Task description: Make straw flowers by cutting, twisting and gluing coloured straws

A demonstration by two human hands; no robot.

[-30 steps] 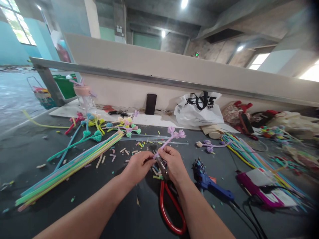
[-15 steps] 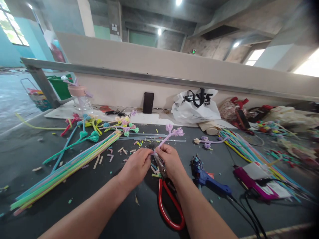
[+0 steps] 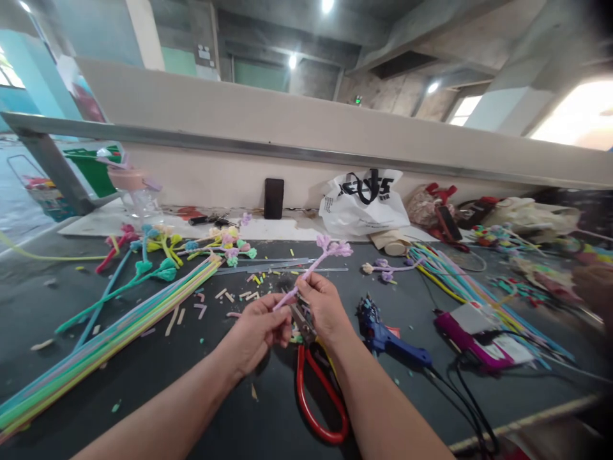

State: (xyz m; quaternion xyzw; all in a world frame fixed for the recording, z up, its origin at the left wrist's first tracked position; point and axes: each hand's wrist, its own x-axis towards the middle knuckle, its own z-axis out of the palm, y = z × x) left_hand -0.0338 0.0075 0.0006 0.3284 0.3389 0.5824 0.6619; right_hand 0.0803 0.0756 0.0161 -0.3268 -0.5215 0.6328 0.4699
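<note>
A lilac pipe-cleaner flower [image 3: 330, 249] slants up between my hands, its fluffy blooms at the top right. My right hand [image 3: 325, 306] pinches its stem partway up. Lower down, the fingers of my left hand [image 3: 261, 329] are closed on the stem near its bottom end. Scissors [image 3: 320, 402] with red handles lie beside and partly under my right hand; their blades point up toward the stem. Whether the right hand also touches the scissors, I cannot tell. Small offcuts are partly hidden under the hands.
Loose pipe cleaners [image 3: 143, 319] lie bundled at left, below finished flowers [image 3: 158, 268]. A blue glue gun [image 3: 395, 342] and its cable are at right, near a purple-and-white box [image 3: 483, 338]. A phone [image 3: 274, 199] and a white bag [image 3: 364, 204] stand at the back.
The view has turned slightly right. My left hand has turned and its hold shows more of the lower stem, which now lies across its fingers. The scissors stay beside my right hand.
</note>
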